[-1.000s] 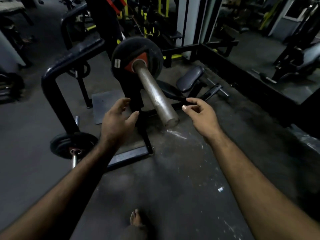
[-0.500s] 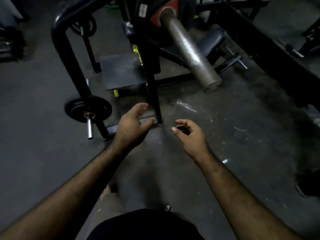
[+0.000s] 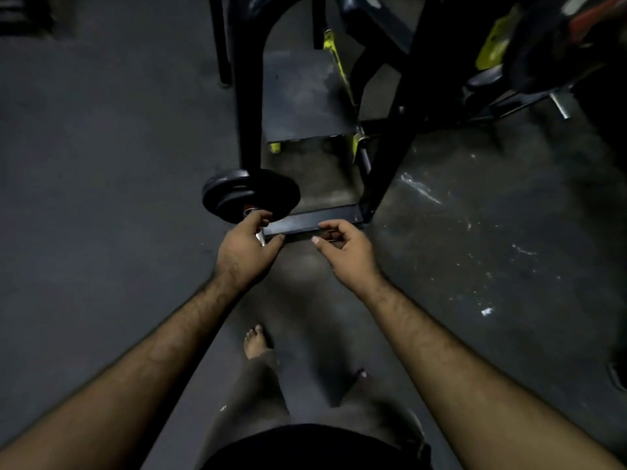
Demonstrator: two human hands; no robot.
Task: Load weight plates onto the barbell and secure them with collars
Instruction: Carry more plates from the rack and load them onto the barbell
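Note:
Black weight plates [image 3: 251, 195] sit stacked on a low storage peg of the rack, just above floor level. My left hand [image 3: 244, 247] is right at them, its fingertips at the plates' lower rim and the peg's silver tip [image 3: 260, 236] showing between thumb and fingers; the fingers are apart and not closed on anything. My right hand [image 3: 346, 249] hovers beside it over the rack's base bar [image 3: 312, 222], fingers loosely curled and holding nothing. A plate on the barbell [image 3: 549, 42], black with a red patch, is blurred at the top right. No collar is in view.
The black rack frame [image 3: 249, 106] rises behind the stored plates, with a dark footplate [image 3: 302, 96] and yellow fittings beyond. A chrome peg [image 3: 559, 105] sticks out at right. My bare feet [image 3: 256, 340] stand on the dark floor below my hands.
My view has tipped down and nearer to the rack's base. Both hands dropped from the barbell sleeve's end; my left hand has arrived at the stored plates, the right beside it.

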